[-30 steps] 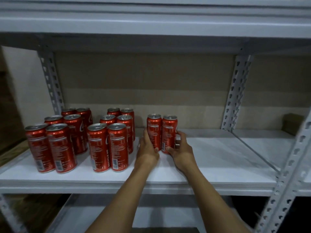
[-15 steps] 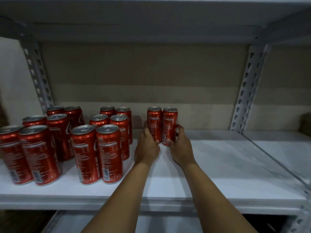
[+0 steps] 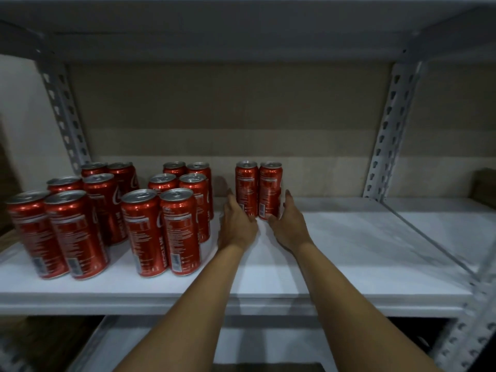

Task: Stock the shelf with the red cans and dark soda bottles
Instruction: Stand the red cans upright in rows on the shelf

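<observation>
On smooth white shelf (image 3: pixel 349 251), left hand (image 3: pixel 237 224) and right hand (image 3: pixel 288 226) with straight fingers flanking two glossy cylindrical cans (image 3: pixel 258 190).

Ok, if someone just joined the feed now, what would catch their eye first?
Probably the pair of red cans standing apart toward the back of the white shelf, with the left hand and right hand flanking them. Next, the two blocks of red cans massed on the shelf's left side.

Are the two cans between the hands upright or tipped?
Upright. The two cans stand side by side on the shelf, silver tops up, left hand and right hand flanking them.
</observation>
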